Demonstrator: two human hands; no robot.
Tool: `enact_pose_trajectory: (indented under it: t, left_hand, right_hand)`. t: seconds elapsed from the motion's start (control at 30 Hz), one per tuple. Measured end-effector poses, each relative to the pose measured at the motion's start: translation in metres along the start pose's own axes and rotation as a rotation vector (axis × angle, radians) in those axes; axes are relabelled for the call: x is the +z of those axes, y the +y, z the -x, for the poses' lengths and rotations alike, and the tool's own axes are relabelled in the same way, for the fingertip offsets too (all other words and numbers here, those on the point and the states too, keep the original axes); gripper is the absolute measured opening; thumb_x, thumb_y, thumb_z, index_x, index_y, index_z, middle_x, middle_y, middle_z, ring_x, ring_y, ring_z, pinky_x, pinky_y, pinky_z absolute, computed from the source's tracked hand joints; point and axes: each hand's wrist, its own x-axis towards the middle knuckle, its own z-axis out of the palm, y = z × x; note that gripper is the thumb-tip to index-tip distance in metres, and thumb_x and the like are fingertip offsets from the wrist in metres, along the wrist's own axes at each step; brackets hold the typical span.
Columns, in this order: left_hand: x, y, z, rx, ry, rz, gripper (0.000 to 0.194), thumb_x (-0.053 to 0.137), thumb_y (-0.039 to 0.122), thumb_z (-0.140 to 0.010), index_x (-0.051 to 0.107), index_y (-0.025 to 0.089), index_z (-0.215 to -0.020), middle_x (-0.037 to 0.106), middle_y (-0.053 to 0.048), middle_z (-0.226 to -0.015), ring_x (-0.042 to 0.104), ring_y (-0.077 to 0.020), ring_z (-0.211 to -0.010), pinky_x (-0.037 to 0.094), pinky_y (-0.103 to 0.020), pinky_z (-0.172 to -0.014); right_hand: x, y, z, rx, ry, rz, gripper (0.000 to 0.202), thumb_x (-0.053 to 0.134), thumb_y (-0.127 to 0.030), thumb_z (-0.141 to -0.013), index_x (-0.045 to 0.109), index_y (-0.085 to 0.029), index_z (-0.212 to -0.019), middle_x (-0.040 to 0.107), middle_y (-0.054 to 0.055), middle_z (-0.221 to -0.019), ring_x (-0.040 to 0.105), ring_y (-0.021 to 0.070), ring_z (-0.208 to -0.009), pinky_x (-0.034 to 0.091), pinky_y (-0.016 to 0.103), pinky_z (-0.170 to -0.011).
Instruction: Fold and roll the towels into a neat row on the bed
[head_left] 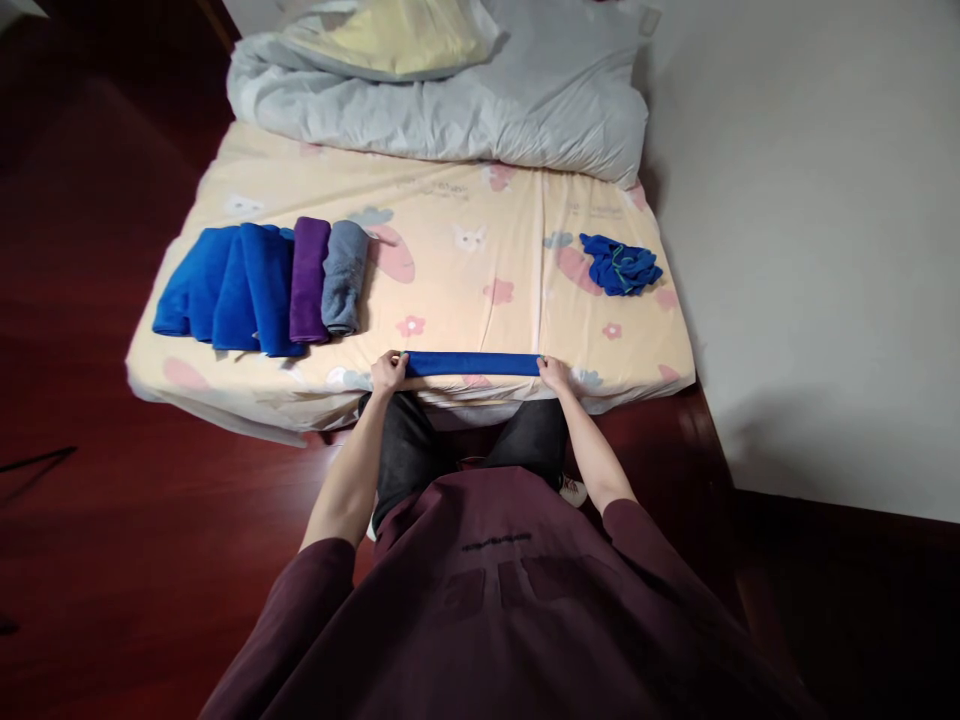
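A narrow strip of blue towel (472, 364) stretches straight between my hands at the bed's near edge. My left hand (388, 371) pinches its left end, and my right hand (553, 373) grips the right end. To the left lie several rolled or folded blue towels (229, 290), side by side. Against them rest a purple towel (310, 280) and a grey towel (346, 277), both rolled up. A crumpled blue cloth (621, 266) with a green edge sits apart, toward the bed's right side.
The bed (465, 280) has a cream sheet printed with carrots and flowers. At its far end are a bunched grey-white quilt (450, 118) and a yellow pillow (397, 38). A pale wall (817, 250) stands on the right; dark red floor (135, 520) extends left.
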Motion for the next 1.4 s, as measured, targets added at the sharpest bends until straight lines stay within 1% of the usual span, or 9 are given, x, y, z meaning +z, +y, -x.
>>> enact_pose_trajectory:
  t: [0.2,0.47,0.63,0.73,0.8,0.93,1.03,1.13,1.4]
  left_hand:
    - [-0.002,0.002,0.001,0.001,0.018,0.039,0.025,0.059,0.037,-0.095,0.072,0.017,-0.103,0.078,-0.014,-0.096,0.072,-0.0318,-0.107,0.05,-0.037,-0.099]
    - [-0.008,0.006,0.004,-0.005,-0.015,0.036,0.021,0.058,0.035,-0.095,0.07,0.018,-0.096,0.078,-0.016,-0.099,0.073,-0.0308,-0.106,0.049,-0.038,-0.1]
    - [-0.019,0.005,0.019,-0.043,0.075,0.135,0.013,0.059,0.03,-0.09,0.064,0.019,-0.095,0.077,-0.015,-0.104,0.073,-0.0271,-0.102,0.052,-0.037,-0.098]
    - [-0.023,-0.008,0.058,-0.096,0.172,0.243,0.01,0.056,0.026,-0.089,0.063,0.02,-0.092,0.076,-0.011,-0.099,0.072,-0.0263,-0.101,0.053,-0.038,-0.098]
    - [-0.016,-0.02,0.1,-0.096,0.111,0.374,0.013,0.057,0.031,-0.091,0.065,0.021,-0.086,0.075,-0.009,-0.089,0.073,-0.0262,-0.096,0.054,-0.038,-0.097]
    - [0.02,-0.04,0.193,-0.206,-0.17,0.768,0.01,0.077,0.031,-0.083,0.069,0.024,-0.083,0.075,-0.008,-0.081,0.073,-0.0235,-0.079,0.058,-0.034,-0.081]
    - [0.043,-0.039,0.228,-0.316,-0.437,1.016,0.02,0.087,0.021,-0.075,0.073,0.021,-0.09,0.077,-0.012,-0.089,0.075,-0.0218,-0.076,0.057,-0.033,-0.082]
    - [0.052,-0.022,0.217,-0.356,-0.459,1.143,0.027,0.088,0.019,-0.075,0.074,0.019,-0.098,0.079,-0.013,-0.1,0.076,-0.0204,-0.079,0.058,-0.035,-0.088]
    - [0.058,0.045,0.114,-0.41,-0.292,1.485,0.014,0.076,0.015,-0.086,0.071,0.018,-0.099,0.076,-0.012,-0.111,0.074,-0.019,-0.107,0.057,-0.03,-0.104]
  right_hand:
    - [-0.003,0.0,0.001,0.008,-0.001,0.001,0.04,0.043,-0.04,-0.11,0.079,-0.023,-0.115,0.079,0.01,-0.121,0.072,0.0201,-0.11,0.048,0.025,-0.093]
    - [-0.01,0.003,0.002,-0.022,-0.032,-0.052,0.042,0.044,-0.044,-0.109,0.079,-0.022,-0.103,0.08,0.007,-0.104,0.073,0.0191,-0.096,0.049,0.023,-0.082]
    - [-0.017,0.003,0.009,-0.043,0.079,-0.067,0.035,0.055,-0.033,-0.102,0.067,-0.017,-0.131,0.071,0.014,-0.13,0.068,0.0241,-0.114,0.051,0.029,-0.095]
    - [-0.019,-0.007,0.014,-0.188,0.242,-0.056,0.047,0.054,-0.025,-0.098,0.056,-0.017,-0.145,0.059,0.017,-0.146,0.055,0.0294,-0.134,0.044,0.038,-0.113]
    - [-0.016,-0.019,0.017,-0.35,0.285,-0.071,0.048,0.049,-0.027,-0.101,0.055,-0.019,-0.147,0.056,0.016,-0.151,0.048,0.0301,-0.141,0.037,0.042,-0.12]
    - [0.003,-0.043,0.023,-0.542,0.227,-0.075,0.05,0.039,-0.037,-0.107,0.052,-0.022,-0.153,0.046,0.011,-0.164,0.039,0.0289,-0.151,0.028,0.046,-0.126]
    - [0.023,-0.048,0.024,-0.548,0.158,-0.027,0.052,0.035,-0.039,-0.108,0.052,-0.022,-0.154,0.041,0.01,-0.169,0.031,0.028,-0.157,0.019,0.048,-0.13]
    - [0.035,-0.045,0.02,-0.527,0.147,-0.006,0.053,0.034,-0.041,-0.109,0.05,-0.022,-0.156,0.037,0.009,-0.171,0.028,0.0265,-0.16,0.015,0.048,-0.132]
    - [0.032,-0.042,0.015,-0.533,0.108,-0.008,0.052,0.036,-0.041,-0.109,0.048,-0.026,-0.157,0.036,0.006,-0.172,0.027,0.0243,-0.161,0.018,0.048,-0.132]
